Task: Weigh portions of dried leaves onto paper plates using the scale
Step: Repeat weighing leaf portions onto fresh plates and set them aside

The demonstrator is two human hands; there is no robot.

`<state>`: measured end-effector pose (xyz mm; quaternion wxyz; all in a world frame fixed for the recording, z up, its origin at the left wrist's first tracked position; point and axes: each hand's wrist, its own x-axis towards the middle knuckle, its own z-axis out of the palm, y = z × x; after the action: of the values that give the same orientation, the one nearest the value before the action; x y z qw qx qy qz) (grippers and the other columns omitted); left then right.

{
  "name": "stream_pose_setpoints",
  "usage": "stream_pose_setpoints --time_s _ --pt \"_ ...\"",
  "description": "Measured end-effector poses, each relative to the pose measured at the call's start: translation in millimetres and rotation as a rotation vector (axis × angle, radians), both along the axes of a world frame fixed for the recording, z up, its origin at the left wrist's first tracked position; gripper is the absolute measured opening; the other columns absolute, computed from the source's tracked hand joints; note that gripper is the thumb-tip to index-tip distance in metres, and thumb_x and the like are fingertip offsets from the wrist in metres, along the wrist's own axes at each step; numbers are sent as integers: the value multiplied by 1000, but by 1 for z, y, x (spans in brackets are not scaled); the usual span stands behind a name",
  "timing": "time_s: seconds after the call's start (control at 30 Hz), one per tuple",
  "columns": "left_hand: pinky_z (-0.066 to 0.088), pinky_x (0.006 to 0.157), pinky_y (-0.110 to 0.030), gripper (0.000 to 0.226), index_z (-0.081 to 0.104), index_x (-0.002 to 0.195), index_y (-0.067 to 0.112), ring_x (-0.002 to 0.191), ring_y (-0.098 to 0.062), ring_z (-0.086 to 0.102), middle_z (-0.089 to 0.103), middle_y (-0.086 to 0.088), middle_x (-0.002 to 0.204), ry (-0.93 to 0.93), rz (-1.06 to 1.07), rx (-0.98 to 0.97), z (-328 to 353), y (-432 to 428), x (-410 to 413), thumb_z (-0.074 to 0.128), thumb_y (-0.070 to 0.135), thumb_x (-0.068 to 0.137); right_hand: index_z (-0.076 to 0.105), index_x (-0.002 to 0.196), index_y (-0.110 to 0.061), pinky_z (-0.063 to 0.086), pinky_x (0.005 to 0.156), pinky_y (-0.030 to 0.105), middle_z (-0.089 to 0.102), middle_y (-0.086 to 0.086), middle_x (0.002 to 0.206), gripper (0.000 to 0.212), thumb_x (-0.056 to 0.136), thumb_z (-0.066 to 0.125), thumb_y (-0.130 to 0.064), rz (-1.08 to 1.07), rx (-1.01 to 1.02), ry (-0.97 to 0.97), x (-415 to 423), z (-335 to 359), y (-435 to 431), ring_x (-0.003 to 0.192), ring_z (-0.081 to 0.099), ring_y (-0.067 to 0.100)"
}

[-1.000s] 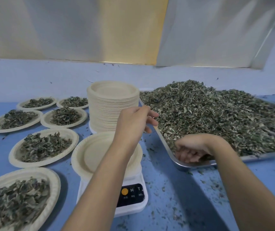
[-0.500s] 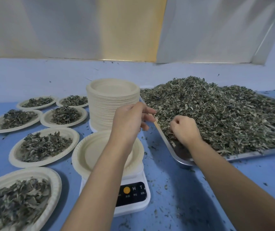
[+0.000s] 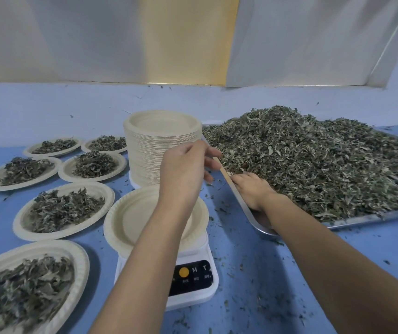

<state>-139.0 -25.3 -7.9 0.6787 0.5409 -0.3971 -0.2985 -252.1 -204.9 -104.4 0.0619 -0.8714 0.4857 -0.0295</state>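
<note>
A blue desk [image 3: 253, 266], flecked with stray crumbs, meets a pale wall [image 3: 48, 109] beneath grey panels [image 3: 72, 37] and one yellow panel [image 3: 188, 39].

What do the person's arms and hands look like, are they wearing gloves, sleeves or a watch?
Nothing worn shows. The left hand and right hand are bare: no gloves, and no ring on the fingers that show. The left forearm and right forearm are bare to the picture's edge, with no sleeves, watch or bracelet.

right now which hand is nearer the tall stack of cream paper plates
Left: left hand hovers in front of the stack; right hand is in the metal tray.
</note>
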Motion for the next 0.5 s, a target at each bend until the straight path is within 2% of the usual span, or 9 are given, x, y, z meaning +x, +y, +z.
stream_pose_setpoints --time_s 0.07,0.13,0.27,0.33,0.4,0.5 --pt "32 37 -10 33 68 66 11 35 -4 43 59 4 46 -16 2 -2 -1 0 0 46 12 91 40 136 -21 26 105 52 39 3 142 37 104 25 -32 -18 -19 -28 -1 2 5 132 27 27" --pt "32 38 -10 32 68 66 11 35 -5 43 59 4 46 -23 -1 8 -1 0 0 46 13 91 42 131 -20 32 99 50 39 5 136 33 103 28 -31 -13 -88 -47 -3 3 10 123 31 28" --pt "32 38 -10 32 68 67 11 34 -6 42 59 4 46 -25 3 15 -2 -1 0 46 13 91 31 141 -29 36 99 48 28 6 144 39 103 27 -36 -16 -273 15 -6 3 16 127 29 29" --pt "32 38 -10 33 67 66 11 34 -5 42 59 4 46 -26 1 11 -3 -1 0 46 13 91 23 147 -33 32 104 49 18 3 153 44 103 22 -37 -15 -251 80 -6 3 15 135 23 30" --pt "32 38 -10 33 68 65 11 34 -5 43 59 4 46 -23 2 14 -3 -1 1 46 12 91 20 150 -33 29 108 49 14 -1 158 46 104 19 -36 -6 -131 105 -6 4 14 139 19 29" --pt "32 38 -10 33 68 66 11 34 -5 43 59 3 47 -19 6 17 -3 0 3 47 12 90 31 144 -24 36 102 49 32 3 147 42 104 21 -34 3 -84 73 -6 5 15 130 28 29"
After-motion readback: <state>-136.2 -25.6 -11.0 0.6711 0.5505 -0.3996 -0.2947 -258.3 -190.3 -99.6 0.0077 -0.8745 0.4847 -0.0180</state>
